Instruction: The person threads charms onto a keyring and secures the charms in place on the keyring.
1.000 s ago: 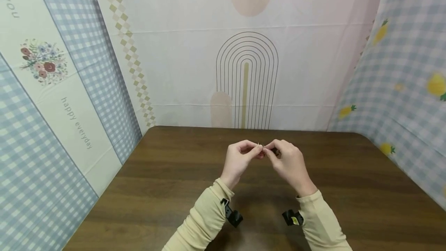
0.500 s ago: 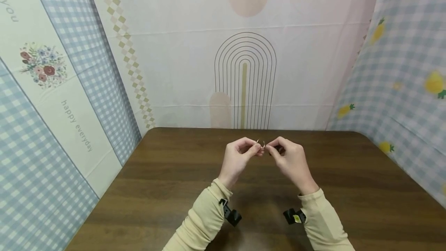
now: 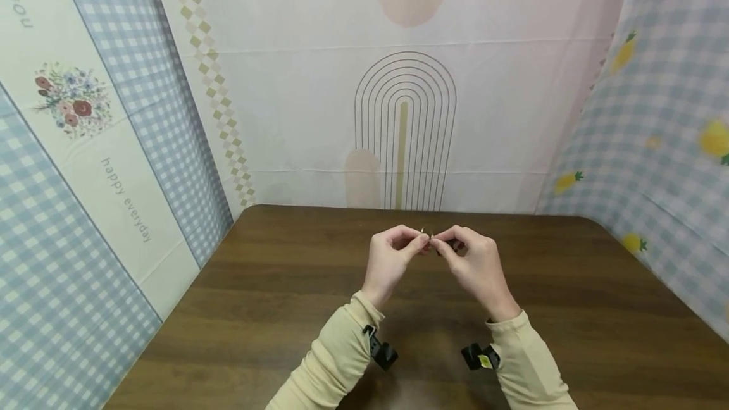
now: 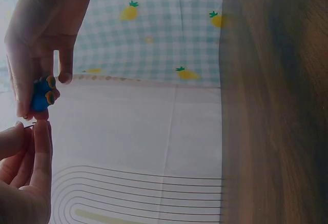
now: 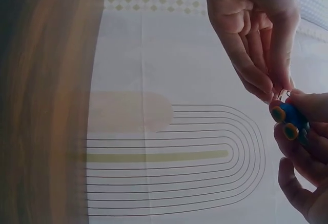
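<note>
Both hands meet fingertip to fingertip above the far half of the table. The left hand (image 3: 390,261) pinches a thin metal ring (image 3: 423,231) between thumb and forefinger; part of it shows past the fingertips. The right hand (image 3: 473,264) pinches a small blue charm (image 4: 40,100) near its top, its other fingers curled behind. The charm has round orange ends with dark green centres, which also show on the charm (image 5: 292,115) in the right wrist view. At its top, a small metal loop (image 5: 288,94) sits right beside the left fingertips. The fingers hide most of the ring.
A dark brown wooden table (image 3: 256,309) spans the space below the hands. Printed cloth (image 3: 296,112) hangs behind it, with checked cloths at both sides. Black camera straps are on both sleeves, one being the left strap (image 3: 378,350).
The hands drew slightly apart, showing more of the ring, then came close together again. Both keep their pinch. The head view shifted a little.
</note>
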`<state>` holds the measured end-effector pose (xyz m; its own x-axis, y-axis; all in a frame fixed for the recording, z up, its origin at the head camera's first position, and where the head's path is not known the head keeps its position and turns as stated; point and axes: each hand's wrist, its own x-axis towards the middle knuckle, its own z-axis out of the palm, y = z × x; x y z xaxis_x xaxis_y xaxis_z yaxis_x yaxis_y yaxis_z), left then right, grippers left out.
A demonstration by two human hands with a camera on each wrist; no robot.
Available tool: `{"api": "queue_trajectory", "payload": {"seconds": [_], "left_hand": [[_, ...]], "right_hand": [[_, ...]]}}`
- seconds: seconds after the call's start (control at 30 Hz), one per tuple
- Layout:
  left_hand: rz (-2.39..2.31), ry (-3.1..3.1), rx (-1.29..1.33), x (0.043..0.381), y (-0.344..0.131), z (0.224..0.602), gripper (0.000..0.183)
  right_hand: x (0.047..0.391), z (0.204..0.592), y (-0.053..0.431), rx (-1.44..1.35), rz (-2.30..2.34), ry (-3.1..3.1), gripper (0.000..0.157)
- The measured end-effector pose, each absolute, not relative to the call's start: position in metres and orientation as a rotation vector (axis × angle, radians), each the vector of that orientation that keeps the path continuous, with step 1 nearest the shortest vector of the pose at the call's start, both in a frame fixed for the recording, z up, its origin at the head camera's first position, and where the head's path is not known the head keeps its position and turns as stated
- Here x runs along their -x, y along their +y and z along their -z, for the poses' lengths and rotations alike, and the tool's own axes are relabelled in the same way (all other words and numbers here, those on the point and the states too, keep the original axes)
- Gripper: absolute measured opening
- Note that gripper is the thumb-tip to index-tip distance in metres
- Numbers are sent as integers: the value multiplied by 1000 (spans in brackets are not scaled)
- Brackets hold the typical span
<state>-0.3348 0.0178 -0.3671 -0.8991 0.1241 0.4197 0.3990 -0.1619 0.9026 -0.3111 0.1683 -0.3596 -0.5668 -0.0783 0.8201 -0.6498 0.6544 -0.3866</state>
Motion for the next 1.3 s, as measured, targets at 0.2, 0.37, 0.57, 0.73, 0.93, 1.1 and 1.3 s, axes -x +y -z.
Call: {"api": "queue_trajectory", "payload": {"seconds": [0.2, 0.37, 0.57, 0.73, 0.93, 1.1, 1.3], "left_hand": [[2153, -1919, 626, 336, 22, 367, 15], [2170, -1913, 638, 335, 23, 367, 15], [2228, -1892, 677, 337, 23, 369, 14], [2329, -1839, 711, 338, 22, 368, 18], [2423, -1795, 738, 338, 21, 368, 22], [2416, -1786, 714, 338, 22, 369, 22], [2320, -1832, 643, 338, 25, 368, 20]], "right_hand": [[313, 362, 170, -537, -792, -2025, 9], [315, 363, 172, -535, -836, -2042, 8], [318, 363, 176, -510, -1108, -2144, 3], [318, 359, 178, -525, -1227, -2174, 5], [318, 357, 179, -557, -1298, -2167, 4], [319, 356, 180, -574, -1300, -2145, 7], [318, 356, 178, -544, -1153, -2118, 3]]}}
